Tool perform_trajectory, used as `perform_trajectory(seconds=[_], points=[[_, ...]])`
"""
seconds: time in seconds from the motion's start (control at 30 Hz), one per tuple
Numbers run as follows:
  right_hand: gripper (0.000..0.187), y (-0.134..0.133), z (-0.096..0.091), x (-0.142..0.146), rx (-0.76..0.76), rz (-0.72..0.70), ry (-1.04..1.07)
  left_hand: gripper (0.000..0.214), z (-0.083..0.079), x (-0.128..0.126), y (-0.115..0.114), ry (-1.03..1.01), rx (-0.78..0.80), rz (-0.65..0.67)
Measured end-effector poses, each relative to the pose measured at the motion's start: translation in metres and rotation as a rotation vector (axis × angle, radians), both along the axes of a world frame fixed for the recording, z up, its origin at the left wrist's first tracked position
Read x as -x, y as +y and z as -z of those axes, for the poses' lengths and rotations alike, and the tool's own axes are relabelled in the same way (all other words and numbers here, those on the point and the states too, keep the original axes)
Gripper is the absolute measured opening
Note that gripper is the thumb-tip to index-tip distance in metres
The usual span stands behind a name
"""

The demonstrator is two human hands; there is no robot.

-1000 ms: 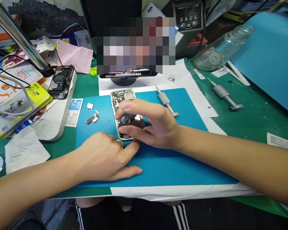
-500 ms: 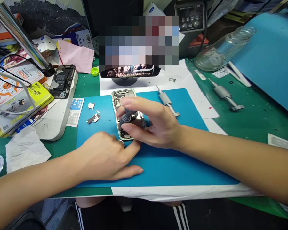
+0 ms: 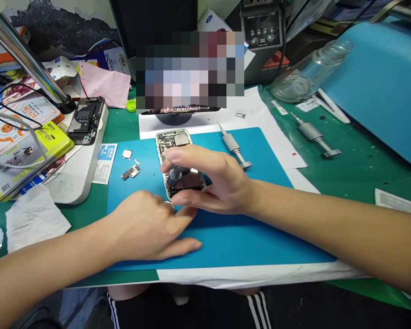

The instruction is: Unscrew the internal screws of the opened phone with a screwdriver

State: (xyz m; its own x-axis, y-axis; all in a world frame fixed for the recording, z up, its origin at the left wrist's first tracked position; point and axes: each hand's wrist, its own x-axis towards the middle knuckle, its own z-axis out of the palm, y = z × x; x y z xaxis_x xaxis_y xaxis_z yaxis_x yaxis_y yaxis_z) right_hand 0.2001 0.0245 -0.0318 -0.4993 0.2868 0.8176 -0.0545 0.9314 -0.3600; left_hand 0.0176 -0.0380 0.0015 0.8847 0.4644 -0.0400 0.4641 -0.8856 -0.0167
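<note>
An opened phone [image 3: 178, 137] lies on the blue mat [image 3: 226, 242], its inner parts exposed. Over it, my right hand [image 3: 222, 180] grips a small grey screwdriver [image 3: 175, 175] between the fingers and thumb; its tip is hard to make out. My left hand [image 3: 150, 226] rests at the phone's lower end, thumb and index finger stretched out, holding nothing, with a ring on one finger. Left of the phone lie a dark metal cover plate [image 3: 131, 172] and a small silver part [image 3: 127, 154]. A second screwdriver [image 3: 233, 145] lies right of the phone.
A third screwdriver [image 3: 315, 134] and white tweezers [image 3: 333, 107] lie at the right, near a glass jar [image 3: 311, 71]. At the left are a yellow battery box [image 3: 27, 157], another opened phone [image 3: 87, 119] and crumpled tissue [image 3: 36, 219]. Behind stands a partly blurred screen [image 3: 178, 111].
The view has shifted slightly. The screwdriver in my right hand leans a little differently over the phone. My left hand stays at the phone's lower end.
</note>
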Motion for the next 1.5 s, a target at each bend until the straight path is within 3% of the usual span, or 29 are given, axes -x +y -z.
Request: perform_trajectory(seconds=[0.23,0.37,0.87,1.07,1.27,1.5], points=[[0.058,0.0001,0.0025,-0.0001,0.029,0.041,-0.006,0.045,0.0023,0.0011,-0.0002,-0.014,-0.018,0.003],[0.05,0.0005,0.0018,-0.0002,0.004,0.016,-0.004,0.045,0.0012,0.0008,0.0,-0.011,-0.029,-0.001],[0.056,0.0,-0.0003,-0.0003,0.011,0.041,-0.033,0.044,-0.0005,-0.0004,0.0003,0.018,-0.013,0.008],[0.053,-0.001,-0.0004,-0.0008,0.078,0.057,-0.01,0.047,-0.0004,0.0002,-0.0004,0.009,-0.02,0.002],[0.044,-0.0005,-0.0047,-0.0011,0.015,0.072,-0.017,0.047,-0.0004,0.0001,-0.0006,0.022,-0.022,0.004],[0.048,-0.0013,-0.0028,-0.0016,0.026,0.099,-0.019,0.047,0.0013,0.0005,-0.0004,-0.01,-0.052,0.009]])
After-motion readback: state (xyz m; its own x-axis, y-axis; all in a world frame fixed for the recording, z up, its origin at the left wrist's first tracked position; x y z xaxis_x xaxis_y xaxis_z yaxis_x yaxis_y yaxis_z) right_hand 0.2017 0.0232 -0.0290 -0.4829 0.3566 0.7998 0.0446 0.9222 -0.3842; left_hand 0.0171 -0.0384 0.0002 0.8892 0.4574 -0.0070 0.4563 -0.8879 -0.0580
